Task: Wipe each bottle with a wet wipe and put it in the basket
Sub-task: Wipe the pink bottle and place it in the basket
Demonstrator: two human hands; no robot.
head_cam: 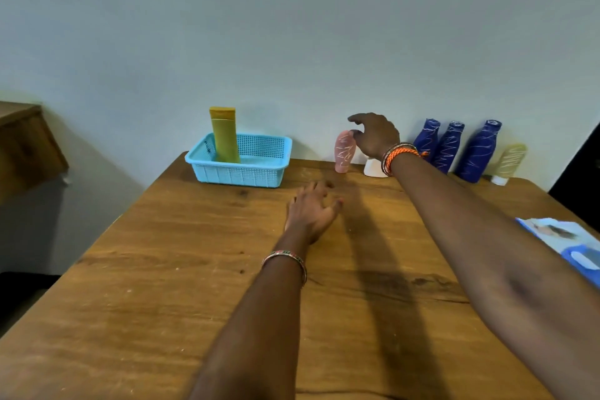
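Right hand (pixel 375 135), fingers spread and loosely curved, hovers at the top of the rounded pink bottle (pixel 344 152), gripping nothing. Left hand (pixel 313 209) lies splayed on the grainy wooden table (pixel 162 269). Left of the pink bottle, the perforated plastic basket (pixel 240 162) holds a flat yellow bottle (pixel 224 135); right, three blue bottles (pixel 449 148).

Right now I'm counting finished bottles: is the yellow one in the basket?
Yes: the yellow bottle stands upright inside the blue basket.

Bare table (pixel 194 269) around left hand (pixel 311 209), basket (pixel 238 166) ahead-left, pink bottle (pixel 344 152) and white bottle (pixel 373 168) close under right hand (pixel 373 135), blue bottles (pixel 449 148) crowding its right.
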